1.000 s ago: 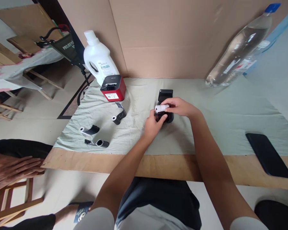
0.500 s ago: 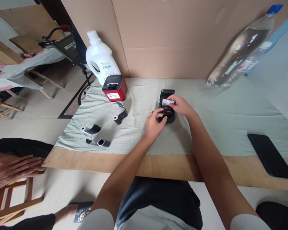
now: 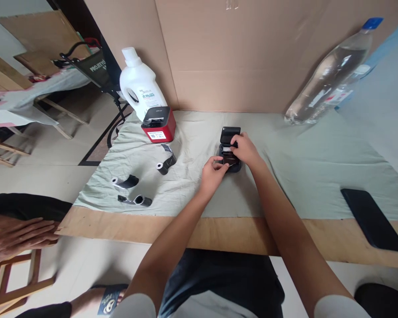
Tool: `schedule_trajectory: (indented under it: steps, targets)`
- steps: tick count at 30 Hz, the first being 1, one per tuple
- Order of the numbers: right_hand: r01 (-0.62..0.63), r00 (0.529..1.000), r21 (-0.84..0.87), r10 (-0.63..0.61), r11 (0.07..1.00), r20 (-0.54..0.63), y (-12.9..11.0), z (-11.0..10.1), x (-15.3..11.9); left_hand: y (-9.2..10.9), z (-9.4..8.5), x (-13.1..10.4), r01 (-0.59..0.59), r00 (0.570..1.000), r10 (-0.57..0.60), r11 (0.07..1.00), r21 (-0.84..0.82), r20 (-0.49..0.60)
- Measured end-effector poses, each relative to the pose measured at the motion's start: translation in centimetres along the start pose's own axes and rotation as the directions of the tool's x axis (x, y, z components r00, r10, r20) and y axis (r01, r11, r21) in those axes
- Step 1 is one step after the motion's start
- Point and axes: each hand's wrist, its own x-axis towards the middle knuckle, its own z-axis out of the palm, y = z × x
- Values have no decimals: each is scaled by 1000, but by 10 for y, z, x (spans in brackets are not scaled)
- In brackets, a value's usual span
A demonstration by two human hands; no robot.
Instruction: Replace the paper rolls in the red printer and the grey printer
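Note:
A small black device (image 3: 234, 168) lies on the green cloth with its lid (image 3: 231, 135) raised. Inside its compartment sits a white roll (image 3: 227, 150), with dark film (image 3: 230, 159) running toward the front. My right hand (image 3: 244, 149) is at the device's right side, fingertips bent over the roll's right end. At the front left, my left hand (image 3: 215, 171) pinches the front edge of the film between thumb and finger. Several dark strips with rolls, one of them a curled strip (image 3: 166, 164), lie to the left.
A red and black box-shaped device (image 3: 159, 124) stands before a white jug (image 3: 142, 86) at the back left. A large bottle (image 3: 331, 75) leans at the back right. A phone (image 3: 373, 218) lies at the front right. Another person's hand (image 3: 26, 234) rests at the far left.
The white roll has gone down from my right fingers into the device's compartment. My left hand has shifted slightly toward me, and the film's front edge now shows at its fingertips.

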Motion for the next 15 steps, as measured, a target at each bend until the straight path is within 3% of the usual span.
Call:
schedule_trajectory:
  steps: [4, 7, 11, 15]
  targets:
    - [-82, 996, -56, 81, 995, -36, 0, 1, 0, 9, -5, -3, 127, 992, -125, 988, -89, 31]
    - [-119, 991, -4, 118, 993, -66, 4, 1, 1, 15, -13, -5, 113, 991, -109, 993, -38, 81]
    - [-91, 987, 135, 107, 987, -116, 12, 6, 3, 21, -25, -6, -107, 979, 67, 972, 209, 193]
    - [3, 993, 238, 25, 971, -116, 22, 13, 8, 22, -32, -6, -401, 912, 293, 785, 472, 287]
